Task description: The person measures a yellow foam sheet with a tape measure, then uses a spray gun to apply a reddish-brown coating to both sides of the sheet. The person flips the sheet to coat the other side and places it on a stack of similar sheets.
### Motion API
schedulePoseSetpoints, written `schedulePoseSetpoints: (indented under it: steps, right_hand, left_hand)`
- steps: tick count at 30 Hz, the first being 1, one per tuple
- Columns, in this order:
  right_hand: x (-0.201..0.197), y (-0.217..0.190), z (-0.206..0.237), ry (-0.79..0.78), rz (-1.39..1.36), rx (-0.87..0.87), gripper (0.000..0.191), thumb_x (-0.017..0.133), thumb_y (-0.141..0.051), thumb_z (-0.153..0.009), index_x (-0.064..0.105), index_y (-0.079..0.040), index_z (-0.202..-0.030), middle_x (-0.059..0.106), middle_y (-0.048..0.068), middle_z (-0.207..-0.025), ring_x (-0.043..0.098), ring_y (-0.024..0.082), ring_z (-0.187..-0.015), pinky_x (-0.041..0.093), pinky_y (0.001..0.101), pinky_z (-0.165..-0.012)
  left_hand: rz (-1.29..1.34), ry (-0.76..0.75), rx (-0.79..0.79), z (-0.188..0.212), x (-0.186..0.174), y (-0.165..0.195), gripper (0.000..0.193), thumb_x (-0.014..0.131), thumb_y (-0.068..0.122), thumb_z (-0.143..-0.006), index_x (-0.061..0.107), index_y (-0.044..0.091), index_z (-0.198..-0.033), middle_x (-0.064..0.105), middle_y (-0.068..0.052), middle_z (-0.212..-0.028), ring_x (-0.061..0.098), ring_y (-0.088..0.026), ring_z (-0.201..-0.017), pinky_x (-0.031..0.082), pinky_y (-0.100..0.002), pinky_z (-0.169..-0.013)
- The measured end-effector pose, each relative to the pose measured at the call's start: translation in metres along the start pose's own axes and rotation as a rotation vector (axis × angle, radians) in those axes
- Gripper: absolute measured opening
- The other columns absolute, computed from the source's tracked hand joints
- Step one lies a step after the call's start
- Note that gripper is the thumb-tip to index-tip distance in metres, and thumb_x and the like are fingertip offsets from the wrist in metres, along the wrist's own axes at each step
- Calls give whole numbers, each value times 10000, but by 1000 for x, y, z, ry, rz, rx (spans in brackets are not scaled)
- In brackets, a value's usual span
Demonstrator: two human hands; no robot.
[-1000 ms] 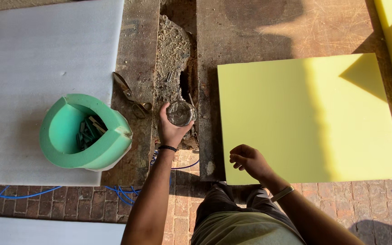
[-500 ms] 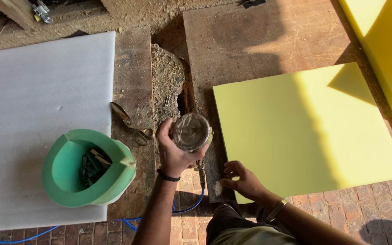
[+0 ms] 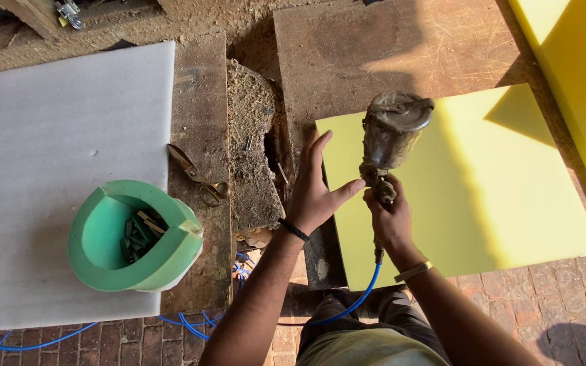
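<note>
My right hand (image 3: 389,220) is clenched around the handle of the spray gun (image 3: 389,146), its grimy metal cup standing upright above my grip, over the left edge of the yellow foam sheet (image 3: 483,183). A blue hose (image 3: 357,301) trails from below that hand. My left hand (image 3: 315,193) is released, fingers spread, thumb just beside the gun's body. The green foam tub (image 3: 133,237) sits well apart on the white sheet (image 3: 49,156), scissors (image 3: 198,176) between.

Grimy metal spray gun (image 3: 391,135); matt yellow foam sheet (image 3: 483,183).
</note>
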State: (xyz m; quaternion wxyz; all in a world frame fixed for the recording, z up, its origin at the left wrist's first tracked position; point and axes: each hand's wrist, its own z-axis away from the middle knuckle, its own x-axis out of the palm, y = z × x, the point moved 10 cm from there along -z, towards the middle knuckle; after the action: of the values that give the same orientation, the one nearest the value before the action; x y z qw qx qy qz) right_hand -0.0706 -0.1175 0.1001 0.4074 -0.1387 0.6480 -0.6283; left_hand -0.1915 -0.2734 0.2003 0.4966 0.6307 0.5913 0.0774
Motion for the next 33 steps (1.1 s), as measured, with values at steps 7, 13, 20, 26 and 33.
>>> schedulePoseSetpoints:
  steps: [7,13,20,26,33]
  right_hand:
    - [0,34,-36,-142,-319,208,282,726,-143,-936,660,43,-1138,713,108,-885,702,180,-718,592,315,-661]
    - [9,11,-55,-127,-193,210,204,758,-133,-902,680,17,-1017,673,80,-767,640,149,-590,539,297,-539]
    - [-3,-20,-77,-129,-275,138,170,751,-134,-928,683,19,-958,665,65,-742,642,134,-581,561,295,-543]
    - [-24,-14,-81,-130,-267,142,165,740,-135,-935,676,14,-965,658,68,-734,640,148,-577,544,301,-539]
    - [-98,7,-113,-33,-273,135,132,745,-114,-931,685,-11,-988,652,46,-744,617,137,-571,522,289,-532]
  left_hand:
    - [437,-986,-758,237,133,-23,929,632,725,-838,486,52,-1463,653,-189,-1301,650,-285,-1207,536,-424,-1002]
    - [748,-995,-1029,311,148,-30,465,731,489,-960,730,26,-917,658,-21,-690,621,-107,-624,515,-283,-622]
    - [616,-865,-1122,326,100,-91,466,695,504,-979,743,72,-809,620,15,-588,551,-58,-512,472,-242,-547]
    - [493,-777,-1016,315,107,-88,399,727,442,-966,758,75,-813,666,4,-620,552,-67,-519,443,-244,-534]
    - [492,-654,-1004,280,144,-56,286,780,365,-923,757,84,-874,698,13,-671,635,-57,-585,486,-245,-544]
